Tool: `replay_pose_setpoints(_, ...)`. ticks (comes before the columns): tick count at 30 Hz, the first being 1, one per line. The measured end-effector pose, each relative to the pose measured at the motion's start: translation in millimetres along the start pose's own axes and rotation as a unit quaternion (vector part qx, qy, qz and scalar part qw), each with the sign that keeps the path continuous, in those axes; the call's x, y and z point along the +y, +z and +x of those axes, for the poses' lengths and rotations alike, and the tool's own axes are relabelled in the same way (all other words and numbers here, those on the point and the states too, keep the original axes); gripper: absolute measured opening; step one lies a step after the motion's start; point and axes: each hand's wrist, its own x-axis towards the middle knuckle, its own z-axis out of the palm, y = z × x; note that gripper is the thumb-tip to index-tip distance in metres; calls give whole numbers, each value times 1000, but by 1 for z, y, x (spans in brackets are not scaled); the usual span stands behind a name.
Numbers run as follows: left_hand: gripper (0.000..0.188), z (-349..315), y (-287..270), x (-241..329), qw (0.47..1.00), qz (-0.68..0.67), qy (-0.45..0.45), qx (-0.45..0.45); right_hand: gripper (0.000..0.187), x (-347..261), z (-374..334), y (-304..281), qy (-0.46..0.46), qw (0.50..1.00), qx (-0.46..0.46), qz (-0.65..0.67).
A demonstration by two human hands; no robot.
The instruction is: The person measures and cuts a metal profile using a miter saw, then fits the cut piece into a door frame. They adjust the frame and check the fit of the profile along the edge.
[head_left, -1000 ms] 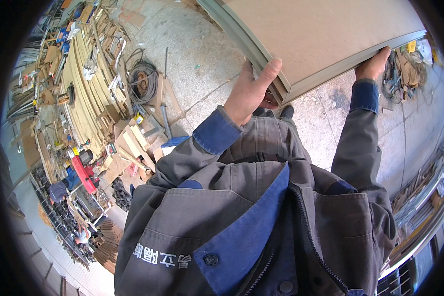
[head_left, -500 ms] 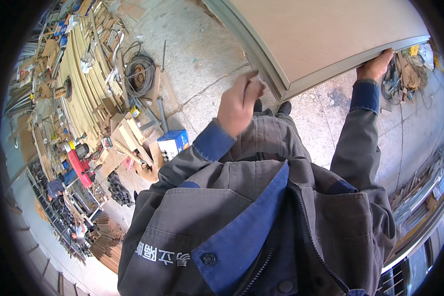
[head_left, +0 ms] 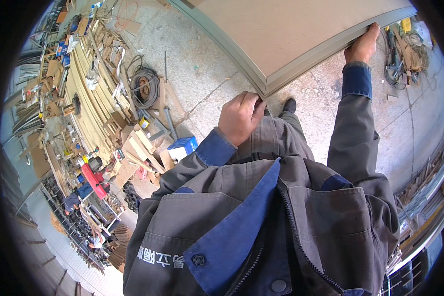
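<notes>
A large beige panel [head_left: 291, 34] with a grey-green frame rises at the top, its mitred corner pointing toward me. My right hand [head_left: 363, 45] grips the frame's near edge on the right, fingers reaching underneath. At the corner, my left hand [head_left: 240, 117] is closed, with its thumb and fingers against the tip of the frame. Its fingertips are partly hidden there, so how far they wrap around the corner does not show. The panel's far part runs out of view.
Left on the concrete floor lie long timber strips [head_left: 81, 103], a coiled grey cable [head_left: 144, 88], wood offcuts [head_left: 140, 148] and a blue-and-white box [head_left: 183, 147]. Another person [head_left: 73, 201] is at far left. A cluttered heap [head_left: 407, 56] lies at right.
The panel's corner has shifted left and the frame has turned slightly. My left hand has gone from a blurred pinch beside the frame to contact at the corner. My right hand keeps its grip.
</notes>
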Motion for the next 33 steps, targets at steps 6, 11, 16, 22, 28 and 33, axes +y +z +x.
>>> replay_pose_setpoints(6, 13, 0, -8, -3, 999, -42, 4, -22, 60, -3, -7, 6, -19, 1000, 19, 9)
replay_pose_setpoints(11, 18, 4, -16, -3, 980, -160, -81, -85, 60, 0, 2, 0, -24, 1000, 12, 2)
replay_pose_setpoints(16, 33, 1, -8, -4, 762, -558, -326, -35, 66, -7, -11, 8, -12, 999, 28, -20)
replay_pose_setpoints(22, 40, 10, -13, -9, 733, -584, -336, -92, 67, -2, -3, 3, -16, 999, 17, -38)
replay_pose_setpoints(28, 35, 16, -16, -13, 705, -591, -371, -126, 67, -5, -8, 8, -16, 999, 10, -45)
replay_pose_setpoints(33, 34, 21, -20, -14, 719, -578, -360, -140, 67, -10, -17, 12, -13, 997, 13, -79)
